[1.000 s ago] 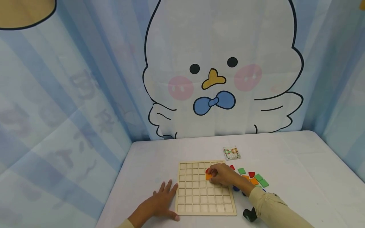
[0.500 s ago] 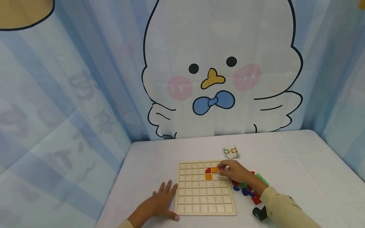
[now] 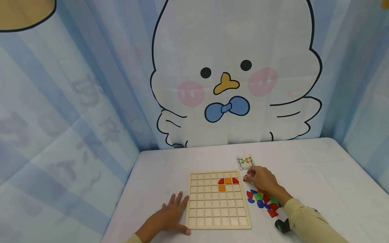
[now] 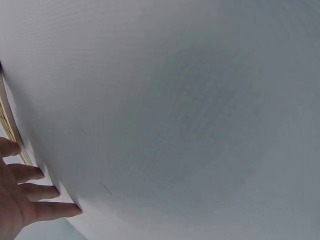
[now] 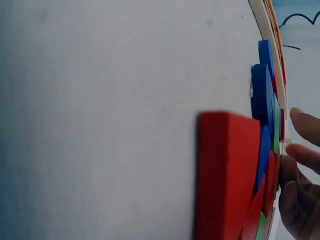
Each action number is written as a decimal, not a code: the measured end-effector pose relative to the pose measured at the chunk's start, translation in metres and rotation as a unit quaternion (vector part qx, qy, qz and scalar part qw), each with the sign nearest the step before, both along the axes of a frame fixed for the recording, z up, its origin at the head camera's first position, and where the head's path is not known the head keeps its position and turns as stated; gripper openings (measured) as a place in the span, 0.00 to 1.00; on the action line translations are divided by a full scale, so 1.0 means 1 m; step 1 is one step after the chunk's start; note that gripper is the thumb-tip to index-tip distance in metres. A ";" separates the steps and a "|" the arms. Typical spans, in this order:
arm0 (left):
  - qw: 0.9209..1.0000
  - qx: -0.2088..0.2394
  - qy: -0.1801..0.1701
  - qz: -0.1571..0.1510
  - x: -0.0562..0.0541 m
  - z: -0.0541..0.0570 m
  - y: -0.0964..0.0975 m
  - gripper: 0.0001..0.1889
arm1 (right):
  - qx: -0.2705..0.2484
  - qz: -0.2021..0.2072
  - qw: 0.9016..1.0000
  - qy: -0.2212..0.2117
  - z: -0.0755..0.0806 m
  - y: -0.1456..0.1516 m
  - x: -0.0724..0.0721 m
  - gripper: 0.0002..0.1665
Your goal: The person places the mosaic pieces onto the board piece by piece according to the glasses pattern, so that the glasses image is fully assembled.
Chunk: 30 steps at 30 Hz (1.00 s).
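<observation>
My right hand (image 3: 262, 179) is beyond the board's upper right corner, thumb and fingertips pinching a small red tile (image 3: 244, 178) near the table surface. In the right wrist view its curled fingers (image 5: 295, 200) show at the right edge, the tile hidden. The wooden grid board (image 3: 217, 212) lies flat; near its top right sit a red quarter-round tile (image 3: 221, 181), an orange square tile (image 3: 228, 181), a second red tile (image 3: 235, 181) and another orange square (image 3: 222, 188). My left hand (image 3: 170, 212) lies spread on the table, fingertips right at the board's left edge.
Loose red, blue and green tiles (image 3: 260, 204) lie heaped right of the board, partly under the right forearm. A small pattern card (image 3: 245, 162) lies behind the board. A black object (image 3: 282, 226) shows at the right wrist. A printed curtain (image 3: 228, 131) hangs behind the table.
My right hand has left the board and moved right to the red tile beside it. An orange square and a red tile now show in the upper row. The left hand stays put.
</observation>
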<state>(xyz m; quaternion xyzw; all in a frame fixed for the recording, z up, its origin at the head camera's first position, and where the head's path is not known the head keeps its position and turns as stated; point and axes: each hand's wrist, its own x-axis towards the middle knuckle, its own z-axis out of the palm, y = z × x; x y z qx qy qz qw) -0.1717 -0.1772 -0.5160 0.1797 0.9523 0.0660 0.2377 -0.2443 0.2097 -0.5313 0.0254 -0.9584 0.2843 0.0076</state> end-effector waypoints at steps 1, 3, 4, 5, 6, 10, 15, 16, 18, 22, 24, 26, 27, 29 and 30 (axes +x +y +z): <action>1.000 0.001 0.000 0.000 0.000 0.001 0.000 0.65 | 0.005 -0.003 1.000 -0.001 0.000 -0.001 0.000 0.17; 1.000 0.004 -0.001 0.000 0.001 0.003 0.000 0.65 | 0.010 -0.007 1.000 -0.005 0.000 -0.003 -0.001 0.18; 1.000 0.005 -0.001 0.000 0.001 0.004 0.000 0.65 | 0.011 -0.009 1.000 -0.008 0.000 -0.004 -0.001 0.19; 1.000 0.006 -0.002 0.000 0.002 0.004 0.001 0.65 | 0.011 -0.009 1.000 -0.011 0.000 -0.004 -0.001 0.19; 1.000 0.007 -0.002 0.000 0.002 0.005 0.001 0.65 | 0.009 -0.009 1.000 -0.016 0.000 -0.005 -0.001 0.19; 1.000 0.005 -0.001 -0.002 0.003 0.005 0.001 0.65 | -0.002 -0.005 0.999 -0.033 0.000 -0.006 -0.001 0.18; 1.000 0.002 -0.001 -0.001 0.002 0.004 0.001 0.65 | -0.015 0.018 0.999 -0.048 0.001 -0.008 -0.001 0.18; 1.000 0.003 -0.001 0.000 0.002 0.004 0.001 0.65 | -0.016 0.024 0.998 -0.050 0.001 -0.008 -0.002 0.18; 1.000 0.004 -0.003 0.001 0.002 0.004 0.001 0.65 | -0.019 0.031 0.998 -0.054 0.002 -0.008 -0.002 0.17; 1.000 0.005 -0.001 -0.002 0.001 0.002 0.000 0.65 | -0.025 0.036 0.997 -0.059 0.003 -0.009 -0.003 0.16; 1.000 0.006 0.001 -0.004 0.001 0.000 -0.001 0.65 | -0.031 0.039 0.997 -0.061 0.004 -0.009 -0.002 0.16; 1.000 0.006 0.004 -0.004 0.000 -0.001 -0.001 0.65 | -0.039 0.041 0.996 -0.066 0.004 -0.009 -0.002 0.16; 1.000 0.005 0.005 -0.004 0.000 -0.001 -0.001 0.65 | -0.042 0.042 0.996 -0.067 0.005 -0.009 -0.002 0.16; 1.000 0.007 0.007 -0.004 0.000 -0.002 -0.001 0.65 | -0.047 0.046 0.995 -0.069 0.005 -0.008 -0.001 0.16; 1.000 0.006 0.008 -0.005 0.000 -0.003 -0.001 0.65 | -0.049 0.046 0.995 -0.070 0.004 -0.008 -0.001 0.16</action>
